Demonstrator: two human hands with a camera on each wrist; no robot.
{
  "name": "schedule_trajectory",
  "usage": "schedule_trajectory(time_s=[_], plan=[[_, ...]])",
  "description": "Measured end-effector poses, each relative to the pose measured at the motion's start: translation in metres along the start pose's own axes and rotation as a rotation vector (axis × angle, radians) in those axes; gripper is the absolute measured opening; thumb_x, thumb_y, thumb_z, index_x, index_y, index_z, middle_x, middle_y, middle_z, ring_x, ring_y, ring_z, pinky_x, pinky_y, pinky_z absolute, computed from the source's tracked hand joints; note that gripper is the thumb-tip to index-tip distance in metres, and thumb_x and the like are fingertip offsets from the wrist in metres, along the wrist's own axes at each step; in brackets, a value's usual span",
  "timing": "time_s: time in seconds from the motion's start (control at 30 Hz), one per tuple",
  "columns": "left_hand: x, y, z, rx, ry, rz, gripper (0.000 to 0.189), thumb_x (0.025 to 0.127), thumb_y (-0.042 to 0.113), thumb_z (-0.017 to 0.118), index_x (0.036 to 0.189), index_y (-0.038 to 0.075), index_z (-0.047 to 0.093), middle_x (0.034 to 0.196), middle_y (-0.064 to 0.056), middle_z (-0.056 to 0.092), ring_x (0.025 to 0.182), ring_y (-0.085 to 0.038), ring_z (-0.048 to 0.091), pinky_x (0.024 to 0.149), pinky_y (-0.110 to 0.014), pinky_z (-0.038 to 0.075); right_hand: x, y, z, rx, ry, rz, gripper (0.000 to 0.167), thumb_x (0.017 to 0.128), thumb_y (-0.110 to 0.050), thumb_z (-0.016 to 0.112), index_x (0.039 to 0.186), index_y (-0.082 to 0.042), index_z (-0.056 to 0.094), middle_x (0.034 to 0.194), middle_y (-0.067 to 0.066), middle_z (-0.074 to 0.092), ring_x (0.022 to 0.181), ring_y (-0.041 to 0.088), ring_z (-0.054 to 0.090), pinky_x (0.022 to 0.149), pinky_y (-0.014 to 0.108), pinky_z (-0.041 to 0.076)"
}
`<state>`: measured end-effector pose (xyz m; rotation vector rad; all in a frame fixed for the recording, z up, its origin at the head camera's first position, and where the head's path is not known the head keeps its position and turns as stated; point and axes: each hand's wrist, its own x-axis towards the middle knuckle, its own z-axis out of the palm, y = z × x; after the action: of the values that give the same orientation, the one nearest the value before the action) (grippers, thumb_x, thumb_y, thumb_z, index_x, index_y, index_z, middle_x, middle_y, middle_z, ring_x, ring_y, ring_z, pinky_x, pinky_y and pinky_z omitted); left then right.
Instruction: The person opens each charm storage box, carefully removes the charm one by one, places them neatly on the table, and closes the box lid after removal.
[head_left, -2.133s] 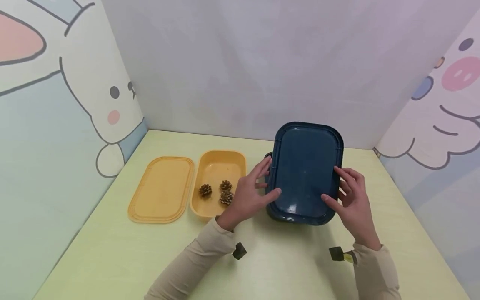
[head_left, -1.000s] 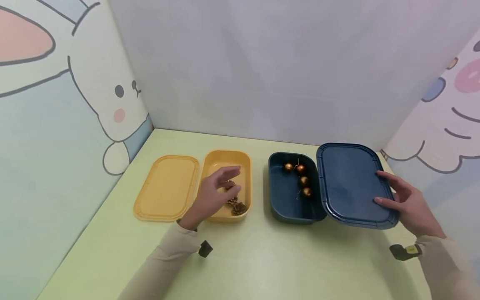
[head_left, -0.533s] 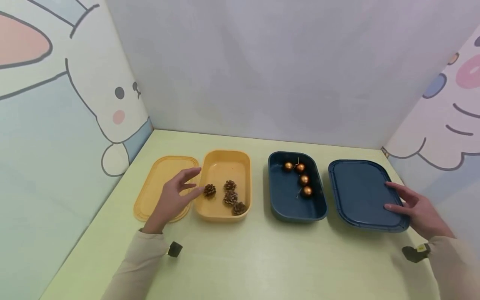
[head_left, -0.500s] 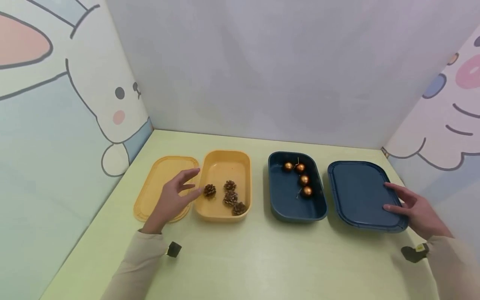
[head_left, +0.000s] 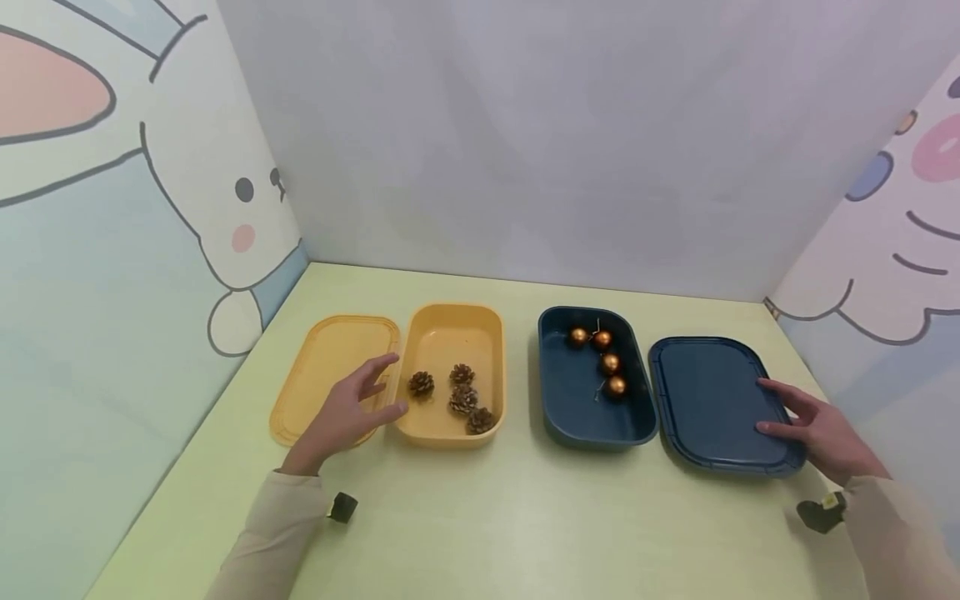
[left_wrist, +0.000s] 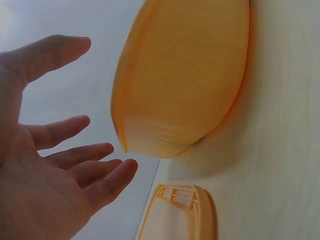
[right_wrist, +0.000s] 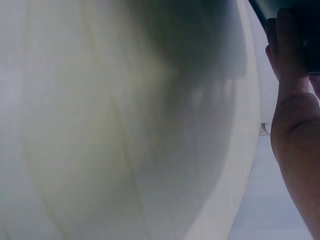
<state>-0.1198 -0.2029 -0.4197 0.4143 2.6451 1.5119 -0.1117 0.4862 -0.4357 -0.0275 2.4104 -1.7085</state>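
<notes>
My right hand (head_left: 817,429) holds the dark blue lid (head_left: 720,400) by its right edge, thumb and index finger on top. In the right wrist view, the fingers (right_wrist: 290,45) reach the dark lid at the upper corner. The lid lies low, just right of the dark blue box (head_left: 573,408), which holds several small copper-coloured ball ornaments (head_left: 611,363). My left hand (head_left: 345,417), fingers spread and holding nothing, hovers by the left side of the yellow box (head_left: 450,325). Several pine cones (head_left: 463,400) lie in that box. The left wrist view shows the hand (left_wrist: 65,150) apart from the box's wall.
Flat on the table (head_left: 480,533), left of the yellow box, lies the yellow lid (head_left: 330,367), partly covered by my left hand. A pale back wall (head_left: 510,150) and cartoon-printed side walls (head_left: 135,333) enclose the table.
The dark blue lid has come off its box, swung right and been lowered beside it, my right hand on it throughout. My left hand has let go and moved left past the yellow box.
</notes>
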Motion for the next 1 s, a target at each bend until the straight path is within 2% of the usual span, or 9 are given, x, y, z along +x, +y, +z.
schedule_trajectory(time_s=[0.17,0.27,0.3,0.37,0.43,0.53,0.63,0.77,1.0], plan=[[-0.002,-0.003,0.002,0.031,-0.016,-0.040,0.077,0.088,0.034,0.078,0.153,0.017,0.040,0.162,-0.019,0.035,0.137,-0.046,0.051,0.108,-0.057,0.047,0.002,-0.002,0.002,-0.313,0.038,0.035,0.078,0.093,-0.015,0.072,0.160,-0.022,0.031,0.150,-0.026,0.034,0.102,-0.030,0.042,0.073,0.015,0.056],[-0.003,-0.003,0.002,0.034,-0.024,-0.041,0.078,0.088,0.035,0.078,0.154,0.016,0.040,0.163,-0.018,0.034,0.138,-0.046,0.050,0.109,-0.057,0.046,0.006,-0.004,0.003,-0.433,0.037,0.069,0.084,0.091,-0.025,0.075,0.160,-0.017,0.028,0.166,0.002,0.025,0.108,-0.022,0.050,0.076,0.013,0.055],[-0.003,-0.003,0.002,0.036,-0.027,-0.038,0.079,0.088,0.035,0.078,0.154,0.016,0.039,0.163,-0.018,0.034,0.138,-0.046,0.049,0.110,-0.057,0.046,0.007,-0.006,0.003,-0.457,0.032,0.078,0.086,0.091,-0.027,0.075,0.160,-0.014,0.027,0.167,0.013,0.021,0.116,-0.010,0.057,0.076,0.012,0.054],[-0.003,-0.003,0.002,0.039,-0.033,-0.033,0.079,0.088,0.034,0.078,0.154,0.016,0.039,0.163,-0.017,0.034,0.138,-0.046,0.049,0.110,-0.057,0.045,0.010,-0.007,0.003,-0.487,0.022,0.087,0.088,0.090,-0.028,0.076,0.160,-0.010,0.027,0.164,0.029,0.018,0.113,-0.008,0.058,0.077,0.010,0.053],[-0.003,-0.003,0.003,0.047,-0.043,-0.028,0.081,0.087,0.035,0.078,0.155,0.015,0.038,0.163,-0.017,0.034,0.138,-0.046,0.048,0.111,-0.057,0.044,0.011,-0.009,0.004,-0.502,0.013,0.091,0.088,0.090,-0.027,0.077,0.159,-0.005,0.027,0.161,0.034,0.019,0.118,0.006,0.063,0.076,0.009,0.051],[-0.003,-0.003,0.003,0.057,-0.058,-0.022,0.085,0.087,0.036,0.079,0.156,0.014,0.035,0.163,-0.016,0.034,0.139,-0.046,0.047,0.111,-0.057,0.044,0.012,-0.011,0.005,-0.563,0.026,0.089,0.085,0.088,-0.024,0.079,0.153,0.005,0.033,0.154,0.039,0.031,0.105,-0.004,0.060,0.074,0.008,0.050],[-0.004,-0.003,0.004,0.058,-0.077,-0.011,0.089,0.086,0.034,0.080,0.157,0.011,0.033,0.163,-0.016,0.034,0.141,-0.045,0.046,0.113,-0.055,0.042,0.014,-0.012,0.006,-0.618,0.032,0.096,0.082,0.086,-0.020,0.080,0.146,0.015,0.036,0.144,0.046,0.038,0.113,0.038,0.064,0.070,0.011,0.049],[-0.004,-0.005,0.005,0.050,-0.104,0.009,0.091,0.083,0.032,0.083,0.157,0.010,0.033,0.163,-0.014,0.035,0.142,-0.041,0.046,0.114,-0.053,0.041,0.016,-0.011,0.007,-0.643,0.021,0.121,0.081,0.086,-0.018,0.079,0.143,0.019,0.035,0.136,0.052,0.040,0.117,0.061,0.053,0.073,0.026,0.055],[-0.003,-0.008,0.006,0.022,-0.132,0.021,0.093,0.083,0.034,0.083,0.157,0.010,0.033,0.164,-0.012,0.034,0.144,-0.038,0.045,0.114,-0.052,0.042,0.016,-0.011,0.006,-0.658,0.034,0.148,0.085,0.085,-0.022,0.080,0.144,0.017,0.033,0.126,0.047,0.047,0.108,0.053,0.058,0.075,0.040,0.056]])
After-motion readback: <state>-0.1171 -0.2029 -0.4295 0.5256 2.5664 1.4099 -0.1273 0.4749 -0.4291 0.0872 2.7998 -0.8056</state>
